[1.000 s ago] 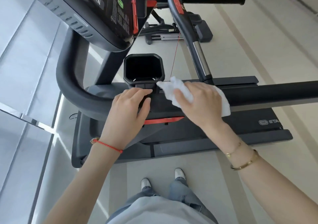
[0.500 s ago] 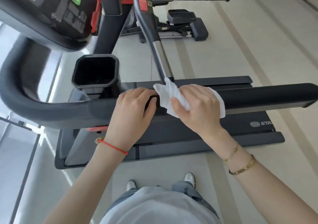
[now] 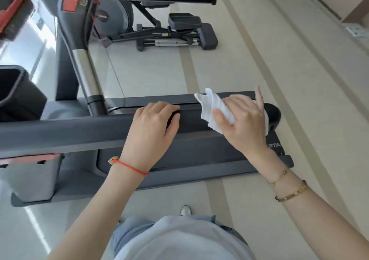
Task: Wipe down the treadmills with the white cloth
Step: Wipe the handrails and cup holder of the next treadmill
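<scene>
The step in hand is wiping the near handrail (image 3: 79, 134) of the treadmill (image 3: 199, 160). The right hand (image 3: 242, 124) holds the white cloth (image 3: 214, 108) wrapped over the rail, close to its rounded end. The left hand (image 3: 152, 127) grips the same rail, just beside. Next, I think, the cloth must cover the end cap, then go to another part.

Bright daylight is flooding in, seemingly from the upper left, glaring off the pale floor (image 3: 249, 60). Motion blur is smearing the red console trim (image 3: 12, 14) and black cup holder (image 3: 18, 94), while wide-angle distortion is bending the treadmill handrail (image 3: 69, 134) toward the edges.
</scene>
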Action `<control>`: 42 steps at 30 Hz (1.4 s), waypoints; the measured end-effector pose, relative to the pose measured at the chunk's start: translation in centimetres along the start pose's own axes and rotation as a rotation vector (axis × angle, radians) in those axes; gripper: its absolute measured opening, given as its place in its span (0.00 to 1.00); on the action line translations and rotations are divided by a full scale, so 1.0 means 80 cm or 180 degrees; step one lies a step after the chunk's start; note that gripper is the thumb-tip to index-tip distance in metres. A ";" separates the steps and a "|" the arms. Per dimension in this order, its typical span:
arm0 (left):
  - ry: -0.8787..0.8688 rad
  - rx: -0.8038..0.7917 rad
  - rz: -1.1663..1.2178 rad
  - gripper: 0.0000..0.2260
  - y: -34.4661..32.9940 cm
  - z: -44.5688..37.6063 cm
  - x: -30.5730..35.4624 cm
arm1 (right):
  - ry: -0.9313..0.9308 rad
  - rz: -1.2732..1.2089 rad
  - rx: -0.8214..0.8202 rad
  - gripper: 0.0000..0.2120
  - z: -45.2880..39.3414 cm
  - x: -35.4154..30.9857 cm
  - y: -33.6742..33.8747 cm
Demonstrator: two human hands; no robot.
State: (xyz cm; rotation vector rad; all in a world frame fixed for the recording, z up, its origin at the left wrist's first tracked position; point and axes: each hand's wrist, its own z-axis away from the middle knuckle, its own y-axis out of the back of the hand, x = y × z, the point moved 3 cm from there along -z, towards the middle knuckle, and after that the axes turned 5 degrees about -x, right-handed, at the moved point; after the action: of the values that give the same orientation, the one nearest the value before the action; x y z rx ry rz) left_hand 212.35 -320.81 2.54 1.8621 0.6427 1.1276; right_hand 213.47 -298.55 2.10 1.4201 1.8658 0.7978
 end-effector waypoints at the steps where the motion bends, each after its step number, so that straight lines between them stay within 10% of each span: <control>1: 0.0014 -0.0013 -0.0007 0.14 -0.008 -0.006 0.013 | 0.0011 0.0002 -0.0046 0.22 0.004 0.017 0.006; 7: 0.0083 -0.0116 -0.0052 0.14 -0.050 -0.038 0.074 | 0.0092 -0.0368 -0.0281 0.19 0.012 0.088 0.030; 13: -0.0003 -0.0246 -0.0027 0.14 -0.075 -0.061 0.118 | -0.1204 -0.1557 -0.0751 0.14 0.024 0.173 0.047; 42: -0.2498 -0.1343 0.0940 0.13 -0.206 -0.113 0.322 | -0.3574 0.0308 -0.0036 0.20 0.250 0.196 0.220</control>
State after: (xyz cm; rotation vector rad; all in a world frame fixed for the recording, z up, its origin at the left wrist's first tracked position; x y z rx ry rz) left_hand 216.19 -289.18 2.22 1.8480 -0.3017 0.5482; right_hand 236.32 -277.74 1.86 1.4829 0.9152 -0.0279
